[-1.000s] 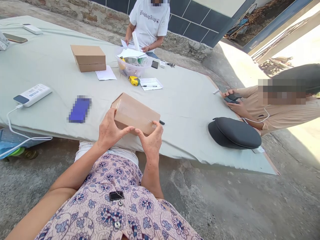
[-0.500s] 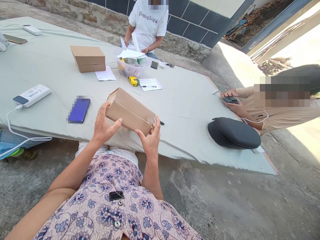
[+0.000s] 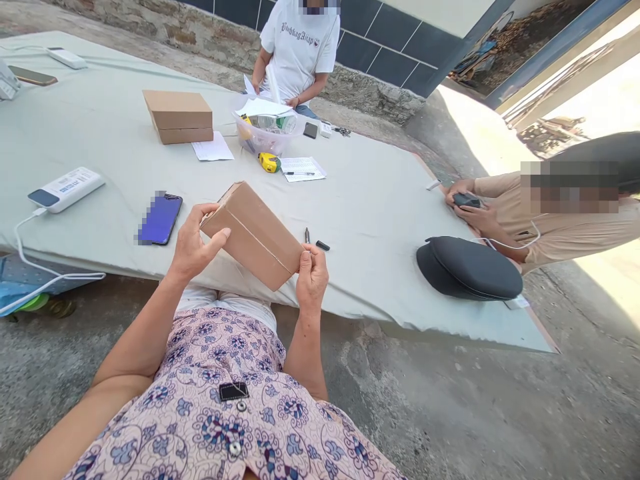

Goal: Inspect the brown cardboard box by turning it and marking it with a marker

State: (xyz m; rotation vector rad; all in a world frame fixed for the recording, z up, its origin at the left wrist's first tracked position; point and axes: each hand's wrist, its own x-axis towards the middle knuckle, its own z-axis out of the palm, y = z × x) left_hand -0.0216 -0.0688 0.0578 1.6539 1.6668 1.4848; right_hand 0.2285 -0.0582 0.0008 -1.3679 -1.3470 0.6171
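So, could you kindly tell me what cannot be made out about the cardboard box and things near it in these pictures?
Head view:
The underside of the cardboard box: turned away, behind the left hand and right hand.
The phone's screen: blurred out.
The clear plastic tub's contents: partly covered by papers.

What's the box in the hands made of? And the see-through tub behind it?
The brown box looks like cardboard: dull, papery, with folded edges and a thin taped seam. The tub seems to be clear plastic, because you can see things inside through its shiny sides.
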